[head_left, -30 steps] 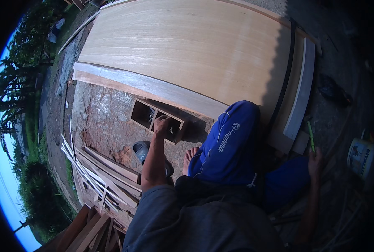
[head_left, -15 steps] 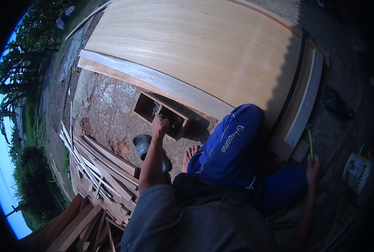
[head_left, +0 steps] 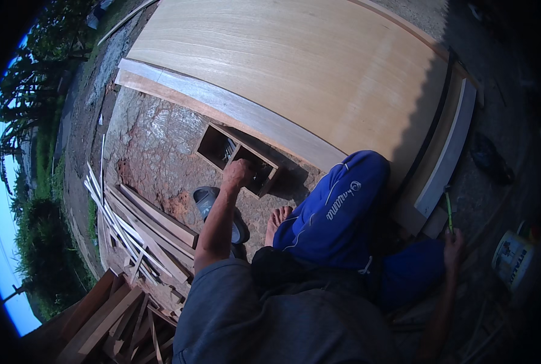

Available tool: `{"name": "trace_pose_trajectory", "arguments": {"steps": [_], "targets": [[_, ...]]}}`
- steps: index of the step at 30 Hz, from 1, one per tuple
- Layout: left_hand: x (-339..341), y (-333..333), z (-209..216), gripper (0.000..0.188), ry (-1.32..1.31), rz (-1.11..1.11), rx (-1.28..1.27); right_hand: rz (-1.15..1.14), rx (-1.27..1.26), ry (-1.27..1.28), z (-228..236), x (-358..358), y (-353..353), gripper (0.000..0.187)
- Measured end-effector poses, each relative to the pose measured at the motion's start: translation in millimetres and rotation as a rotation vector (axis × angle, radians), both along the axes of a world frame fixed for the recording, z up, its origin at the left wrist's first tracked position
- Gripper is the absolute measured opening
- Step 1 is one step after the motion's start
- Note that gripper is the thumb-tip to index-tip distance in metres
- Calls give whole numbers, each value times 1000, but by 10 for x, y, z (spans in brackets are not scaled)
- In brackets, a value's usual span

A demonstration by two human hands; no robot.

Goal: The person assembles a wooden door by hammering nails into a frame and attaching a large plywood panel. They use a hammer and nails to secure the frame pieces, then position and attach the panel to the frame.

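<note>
My left hand (head_left: 238,175) reaches into the near right compartment of a two-part wooden box (head_left: 217,164). Its fingers are curled downward, and whatever they pinch is hidden. Thin metal pieces that look like nails (head_left: 229,148) lie in the box's other compartment. Off to the right, beside my bent leg, my right hand (head_left: 454,242) is closed round the lower end of a hammer (head_left: 449,209) with a green handle, its head pointing away from me. A large wooden panel (head_left: 294,67) framed with planks lies in front of me.
Grey slippers (head_left: 205,200) rest on the rough ground near the box. Stacked planks and white strips (head_left: 152,224) lie to the left, more timber (head_left: 106,315) at lower left. A white bucket (head_left: 513,258) stands at right. A dark strip (head_left: 431,127) crosses the panel's right end.
The view has shifted slightly. My left hand stays at the box's right compartment, turned a little with its fingers still down inside. My right hand keeps hold of the hammer.
</note>
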State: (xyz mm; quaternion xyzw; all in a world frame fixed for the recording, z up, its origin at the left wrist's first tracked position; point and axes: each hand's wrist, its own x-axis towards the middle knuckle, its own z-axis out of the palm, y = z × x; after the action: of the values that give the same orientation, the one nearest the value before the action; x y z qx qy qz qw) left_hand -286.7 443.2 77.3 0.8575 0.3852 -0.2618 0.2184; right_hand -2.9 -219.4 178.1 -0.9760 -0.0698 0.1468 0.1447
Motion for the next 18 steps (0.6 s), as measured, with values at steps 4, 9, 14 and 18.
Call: {"name": "trace_pose_trajectory", "arguments": {"steps": [4, 9, 14, 18], "targets": [[135, -11, -154, 30, 171, -82, 54, -39, 14, 134, 80, 46, 81, 34], [117, 261, -437, 29, -216, 291, -313, -39, -7, 106, 30, 50, 60, 37], [94, 415, -206, 35, -65, -82, -44, -83, 26, 227, 75, 72, 191, 38], [299, 127, 141, 36, 259, -39, 48, -66, 48, 179, 44, 69, 70, 38]]}}
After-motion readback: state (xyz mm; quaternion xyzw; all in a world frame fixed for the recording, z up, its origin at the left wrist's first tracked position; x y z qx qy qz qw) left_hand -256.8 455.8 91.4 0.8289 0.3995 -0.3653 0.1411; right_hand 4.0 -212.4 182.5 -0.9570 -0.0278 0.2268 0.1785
